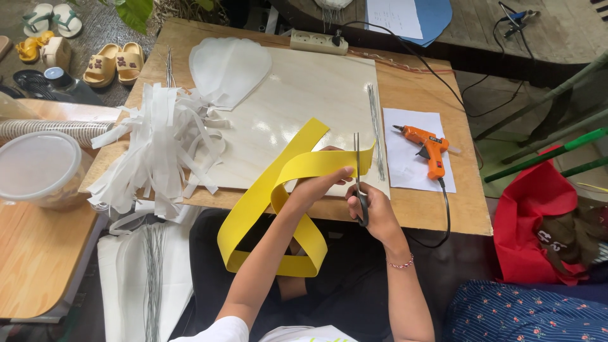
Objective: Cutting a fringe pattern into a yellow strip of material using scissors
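At the near edge of the wooden table (465, 209), the long yellow strip (272, 202) loops down from the board toward the person's lap and looks light, floppy and easily creased, probably foam sheet or thick paper, so it seems best pinched flat close to the cut line rather than far along its slack length. The left hand (320, 185) is closed on the strip just left of the blades, thumb on top; to its right, the right hand (373, 212) is wrapped around the handles of the scissors (358, 180), whose blades point away and meet the strip's edge
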